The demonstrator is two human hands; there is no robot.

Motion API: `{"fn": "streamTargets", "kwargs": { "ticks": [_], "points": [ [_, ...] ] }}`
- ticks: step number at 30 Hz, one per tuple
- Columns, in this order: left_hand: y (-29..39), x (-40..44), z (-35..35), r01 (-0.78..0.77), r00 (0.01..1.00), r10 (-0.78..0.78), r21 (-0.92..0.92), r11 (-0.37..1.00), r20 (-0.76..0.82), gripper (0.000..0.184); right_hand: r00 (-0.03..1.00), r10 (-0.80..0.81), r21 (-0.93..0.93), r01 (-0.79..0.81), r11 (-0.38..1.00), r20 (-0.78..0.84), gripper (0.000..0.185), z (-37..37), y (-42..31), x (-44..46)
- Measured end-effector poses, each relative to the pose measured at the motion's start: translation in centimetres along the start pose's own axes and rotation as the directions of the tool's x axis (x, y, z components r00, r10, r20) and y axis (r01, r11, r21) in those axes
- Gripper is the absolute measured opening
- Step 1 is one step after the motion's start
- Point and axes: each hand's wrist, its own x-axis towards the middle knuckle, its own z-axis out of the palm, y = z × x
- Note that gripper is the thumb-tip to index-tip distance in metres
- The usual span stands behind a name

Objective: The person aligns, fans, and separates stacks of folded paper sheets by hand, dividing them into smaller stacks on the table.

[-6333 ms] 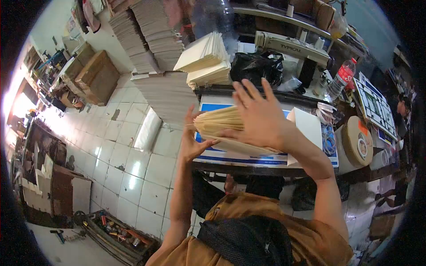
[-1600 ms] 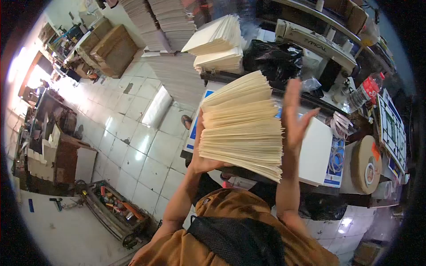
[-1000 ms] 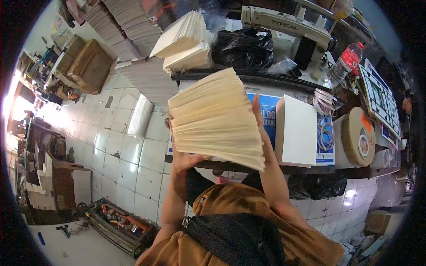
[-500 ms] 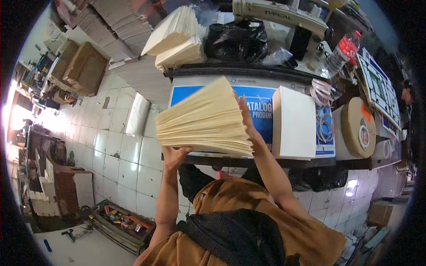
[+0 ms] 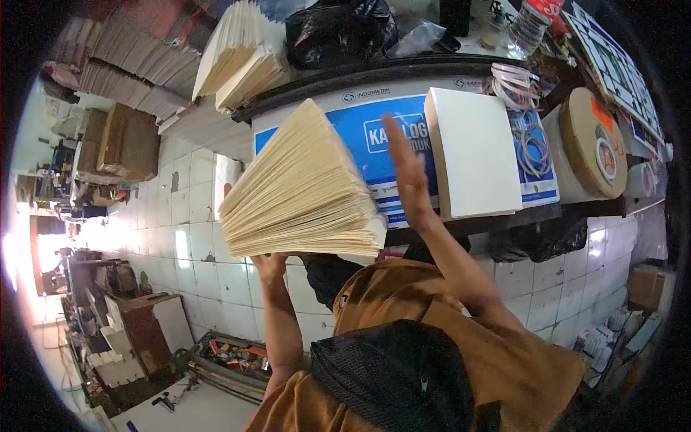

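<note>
A thick block of cream paper sheets point(image 5: 299, 191) is fanned out on its left side, tilted over the table's front edge. My left hand point(image 5: 269, 265) grips it from below at the lower left; most of the fingers are hidden behind the sheets. To the right of the block, my right hand point(image 5: 412, 181) is apart from it, fingers stretched out and slightly blurred, holding nothing. Beside that hand lies a squared white paper block point(image 5: 479, 155) on the blue printed sheet point(image 5: 374, 169).
Fanned paper stacks point(image 5: 237, 54) and a black plastic bag point(image 5: 338, 32) sit at the back. On the right are coiled bands point(image 5: 531, 147), a large tape roll point(image 5: 586, 144) and a plastic bottle point(image 5: 529, 32). A toolbox point(image 5: 234, 353) stands low on the left.
My right hand has come off the paper block and moved apart to the right. The block, with my left hand under it, has shifted left and is fanned wider.
</note>
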Motion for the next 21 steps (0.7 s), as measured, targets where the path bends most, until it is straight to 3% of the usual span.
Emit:
{"fn": "streamTargets", "kwargs": {
  "ticks": [3, 5, 7, 8, 12, 16, 17, 18, 20, 21],
  "points": [
    [1.5, 0.5, 0.1, 0.098, 0.992, -0.105, -0.092, 0.991, -0.072, 0.066, 0.984, -0.021, -0.19, 0.056, 0.98, 0.178, 0.074, 2.5, -0.5, -3.1],
    [2.6, 0.7, -0.3, 0.179, 0.978, -0.191, -0.133, 0.975, -0.081, 0.068, 0.987, 0.012, -0.153, 0.012, 0.988, 0.159, 0.072, 2.6, -0.6, -4.2],
    [3.3, 1.0, -0.7, 0.225, 0.967, -0.24, -0.163, 0.961, -0.08, 0.069, 0.996, 0.087, 0.063, -0.089, 0.994, 0.035, 0.073, 1.9, -0.3, -4.5],
    [3.6, 1.0, -1.0, 0.239, 0.963, -0.256, -0.172, 0.956, -0.085, 0.07, 0.985, -0.125, 0.039, 0.13, 0.991, -0.118, 0.073, 0.7, 1.5, -4.7],
    [4.2, 1.4, -1.1, 0.256, 0.954, -0.278, -0.177, 0.95, -0.114, 0.073, 0.981, -0.052, -0.242, 0.097, 0.965, 0.188, 0.065, 2.7, 0.0, -5.8],
    [4.9, 1.4, -1.2, 0.309, 0.929, -0.34, -0.203, 0.929, -0.145, 0.076, 1.0, -0.009, 0.004, 0.009, 1.0, -0.005, 0.063, 1.5, -0.2, -4.2],
    [4.8, 1.4, -1.2, 0.31, 0.928, -0.339, -0.188, 0.932, -0.153, 0.077, 0.997, -0.001, 0.049, 0.005, 0.999, -0.082, 0.064, 1.9, -0.4, -3.6],
    [4.7, 1.3, -1.1, 0.286, 0.94, -0.307, -0.149, 0.947, -0.15, 0.078, 1.0, -0.007, -0.027, 0.007, 1.0, -0.002, 0.064, 2.7, -0.1, -3.1],
    [2.6, 1.4, -2.2, 0.12, 0.99, -0.11, 0.128, 0.985, -0.083, 0.072, 0.989, 0.002, -0.179, 0.024, 0.984, 0.145, 0.066, 3.6, 0.6, -2.7],
    [1.5, 1.5, -2.8, 0.021, 0.999, -0.009, 0.254, 0.967, -0.049, 0.069, 0.989, 0.009, -0.118, 0.009, 0.993, 0.149, 0.066, 3.4, 0.8, -2.6]
  ]
}}
